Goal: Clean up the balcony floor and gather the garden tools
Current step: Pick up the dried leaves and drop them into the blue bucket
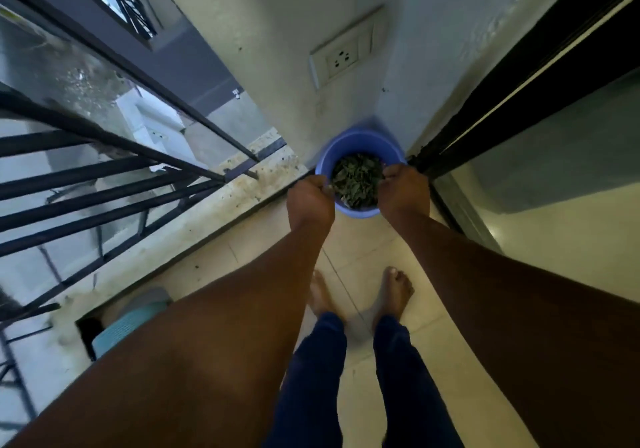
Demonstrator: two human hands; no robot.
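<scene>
Fingers (320,186) round plastic bucket (358,143) rim

Blue bucket (358,143), leaves (356,179) inside, upright.

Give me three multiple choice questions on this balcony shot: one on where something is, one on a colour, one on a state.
1. Where is the white wall socket?
A. on the wall above the bucket
B. on the railing
C. on the floor

2. What colour is the round plastic bucket?
A. red
B. blue
C. yellow

3. What does the bucket hold?
A. clear water
B. nothing
C. dried green leaves

Answers: 1 A, it sits on the wall above the rim. 2 B, its rim is blue. 3 C, leaves fill it, with the left hand and right hand gripping its rim.
</scene>
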